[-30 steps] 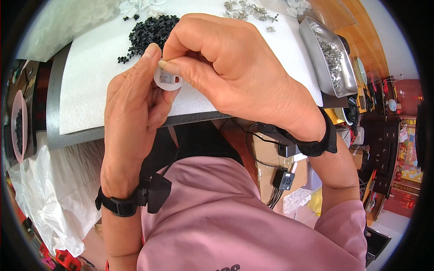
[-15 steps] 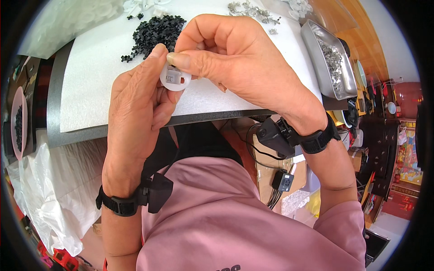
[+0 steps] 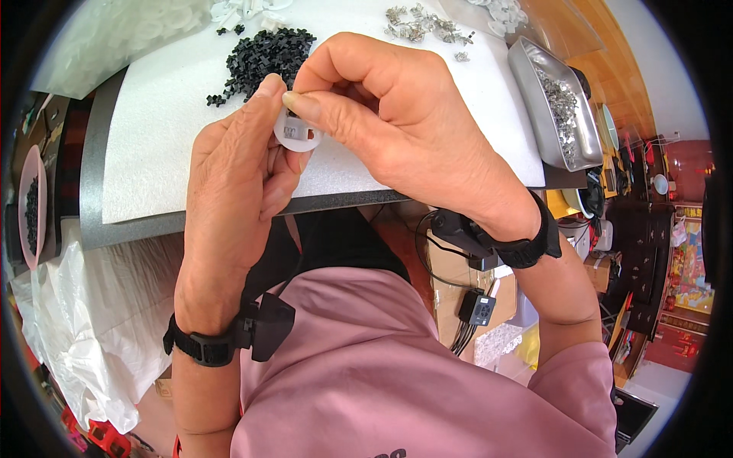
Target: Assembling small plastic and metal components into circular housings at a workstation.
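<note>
- One worktop [image 3: 95,210], its surface spread with a white foam sheet [image 3: 164,153]; clock directions here run from the white disc [image 3: 298,143] at the centre.
- Right hand [image 3: 412,122] at two to three o'clock: its thumb rests on the disc's upper edge, but the index tip is hidden, so I cannot tell whether these fingers pinch anything.
- Left hand [image 3: 229,168] between eight and nine o'clock, its thumb and fingers closed around the disc.
- Heap of black cross-shaped pieces [image 3: 263,57] on the sheet, at eleven o'clock.
- White disc, in the left hand's grasp: probably light, stiff, smooth plastic, liable to slip; the thin edge by its three-o'clock opening may be fragile. Best held lightly by the rim at nine o'clock, leaving the middle free.
</note>
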`<state>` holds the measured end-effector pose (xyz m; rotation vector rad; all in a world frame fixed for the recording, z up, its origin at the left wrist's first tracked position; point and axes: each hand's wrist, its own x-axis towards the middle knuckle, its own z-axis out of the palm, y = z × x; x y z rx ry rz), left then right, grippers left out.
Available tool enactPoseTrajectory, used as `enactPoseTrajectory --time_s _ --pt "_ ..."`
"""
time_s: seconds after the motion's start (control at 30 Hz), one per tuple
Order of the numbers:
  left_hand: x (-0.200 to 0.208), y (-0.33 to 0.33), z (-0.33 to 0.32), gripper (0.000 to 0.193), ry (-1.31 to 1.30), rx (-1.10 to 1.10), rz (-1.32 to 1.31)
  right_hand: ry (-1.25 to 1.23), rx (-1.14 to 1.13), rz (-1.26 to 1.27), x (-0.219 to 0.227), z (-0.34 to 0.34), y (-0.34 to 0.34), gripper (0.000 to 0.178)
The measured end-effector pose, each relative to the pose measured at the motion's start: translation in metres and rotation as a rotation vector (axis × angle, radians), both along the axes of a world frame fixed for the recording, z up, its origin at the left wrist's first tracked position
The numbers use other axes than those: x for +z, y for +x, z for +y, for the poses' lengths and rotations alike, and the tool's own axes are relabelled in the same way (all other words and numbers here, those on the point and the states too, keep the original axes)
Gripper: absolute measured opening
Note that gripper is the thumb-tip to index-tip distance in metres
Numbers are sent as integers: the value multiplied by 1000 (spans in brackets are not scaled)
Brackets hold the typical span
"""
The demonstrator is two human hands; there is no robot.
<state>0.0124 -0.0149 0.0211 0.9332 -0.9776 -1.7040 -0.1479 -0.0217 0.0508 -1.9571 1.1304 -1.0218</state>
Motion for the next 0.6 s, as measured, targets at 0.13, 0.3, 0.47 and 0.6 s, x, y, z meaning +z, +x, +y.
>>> enactPoseTrajectory --time_s 0.13,0.3,0.47,0.6 --pt "5 -3 2 44 -6 -8 -29 -235 -1 65 -8 -3 -2 10" --pt "4 -2 3 44 0 3 -29 -403 13 119 -8 -2 -2 11" --pt "4 -2 3 44 -4 -1 -60 233 66 -145 3 -1 -6 15" --pt "1 -1 5 43 -96 -12 -90 234 106 -169 -3 -6 -10 16"
